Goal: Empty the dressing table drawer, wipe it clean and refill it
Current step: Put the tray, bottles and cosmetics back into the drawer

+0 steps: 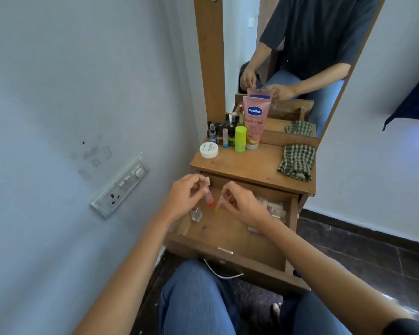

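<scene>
ITEM: drawer (228, 238) of dressing desk (247, 163), pulled out toward seated person; stage (est.): emptying, not finished.

HANDS: left hand (184, 197) pinches small red-capped tube (209, 198), fingers curled round its upper end; right hand (242, 206) pinches thin yellowish tube (219, 206) the same way; both hands over back-left part of drawer, close together, tubes not touching as far as seen.

AXIS: both tubes hang roughly upright, lower ends tilted slightly toward each other; blur hides details.

STILL IN DRAWER: clear glass bottle (196, 213), upright, at left wall, just under left hand; pale pinkish pieces (272, 207) at right side, type unclear; small bits near front-left corner.

ON DESK TOP: white jar (209, 150), green bottle (240, 139), Vaseline tube (254, 122), cluster of small dark bottles (224, 128), all back-left by mirror (300, 56); check cloth (296, 162) crumpled at right, well apart from them.

KEY RELATION: desk top lies ahead of and above both hands; free space is centre, betw. jar and cloth; left hand nearer the cluster, right hand nearer the cloth; next move prob. calls for lifting tubes up over desk edge, then setting them down standing or flat; thin tubes likely tip if stood.
</scene>
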Demonstrator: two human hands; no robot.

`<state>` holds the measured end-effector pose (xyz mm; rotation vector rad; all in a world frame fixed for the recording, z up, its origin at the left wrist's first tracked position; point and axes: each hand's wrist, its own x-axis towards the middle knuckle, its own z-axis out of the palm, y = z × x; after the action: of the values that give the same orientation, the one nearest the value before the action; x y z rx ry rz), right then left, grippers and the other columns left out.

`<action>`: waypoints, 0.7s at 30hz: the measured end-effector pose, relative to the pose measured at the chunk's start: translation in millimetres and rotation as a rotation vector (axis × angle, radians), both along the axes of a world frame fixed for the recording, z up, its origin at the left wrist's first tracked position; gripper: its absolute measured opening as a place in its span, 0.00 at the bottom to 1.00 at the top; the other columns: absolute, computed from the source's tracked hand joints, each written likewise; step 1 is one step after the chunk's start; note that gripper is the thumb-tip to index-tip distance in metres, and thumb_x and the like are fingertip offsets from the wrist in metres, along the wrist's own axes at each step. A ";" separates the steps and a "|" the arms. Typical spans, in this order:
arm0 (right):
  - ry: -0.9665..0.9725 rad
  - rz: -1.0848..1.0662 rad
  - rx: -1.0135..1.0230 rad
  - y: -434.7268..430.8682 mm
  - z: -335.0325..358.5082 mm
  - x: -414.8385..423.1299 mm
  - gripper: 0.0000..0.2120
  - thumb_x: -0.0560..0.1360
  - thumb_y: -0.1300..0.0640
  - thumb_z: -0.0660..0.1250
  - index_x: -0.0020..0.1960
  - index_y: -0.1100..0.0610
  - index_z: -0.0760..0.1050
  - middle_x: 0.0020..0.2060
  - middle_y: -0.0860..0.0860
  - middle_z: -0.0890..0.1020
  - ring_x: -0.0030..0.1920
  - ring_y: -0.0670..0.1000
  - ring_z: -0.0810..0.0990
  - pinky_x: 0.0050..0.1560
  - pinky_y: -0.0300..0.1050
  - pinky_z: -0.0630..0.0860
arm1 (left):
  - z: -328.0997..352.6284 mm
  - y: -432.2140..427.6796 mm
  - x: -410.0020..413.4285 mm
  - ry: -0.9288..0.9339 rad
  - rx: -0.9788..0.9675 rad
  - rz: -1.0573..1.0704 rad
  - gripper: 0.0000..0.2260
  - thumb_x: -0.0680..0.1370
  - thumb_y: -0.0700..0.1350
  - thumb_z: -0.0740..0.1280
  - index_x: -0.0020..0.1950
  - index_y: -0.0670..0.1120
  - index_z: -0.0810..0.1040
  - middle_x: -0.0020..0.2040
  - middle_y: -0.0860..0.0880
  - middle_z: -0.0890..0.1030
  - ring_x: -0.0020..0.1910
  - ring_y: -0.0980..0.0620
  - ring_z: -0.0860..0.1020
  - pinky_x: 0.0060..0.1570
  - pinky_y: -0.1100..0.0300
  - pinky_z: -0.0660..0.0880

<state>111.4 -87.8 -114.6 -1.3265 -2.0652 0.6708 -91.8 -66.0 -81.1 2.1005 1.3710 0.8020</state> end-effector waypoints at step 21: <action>-0.110 0.183 -0.434 -18.2 -57.7 -49.3 0.09 0.74 0.65 0.66 0.53 0.57 0.75 0.46 0.48 0.81 0.45 0.44 0.78 0.44 0.27 0.71 | -45.3 -34.9 -44.1 0.581 -0.196 0.029 0.12 0.71 0.44 0.72 0.52 0.55 0.81 0.49 0.56 0.83 0.47 0.56 0.80 0.50 0.57 0.76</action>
<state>62.0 -106.0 -172.4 -1.4386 -2.2297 1.2047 -135.9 -100.9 -126.4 2.2467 1.6855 0.0431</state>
